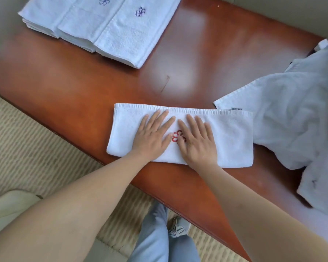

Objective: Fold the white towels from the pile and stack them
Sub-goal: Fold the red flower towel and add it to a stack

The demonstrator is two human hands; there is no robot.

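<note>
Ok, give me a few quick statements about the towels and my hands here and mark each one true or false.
1. Both hands, the left hand and the right hand, lie flat on the folded towel. True.
2. The emblem between the hands is purple. False: the emblem is red.
3. The folded stacks sit at the far left of the table. True.
4. The unfolded pile lies on the floor. False: it lies on the table's right side.
5. The right hand grips a towel corner. False: its fingers are straight, pressing down.
</note>
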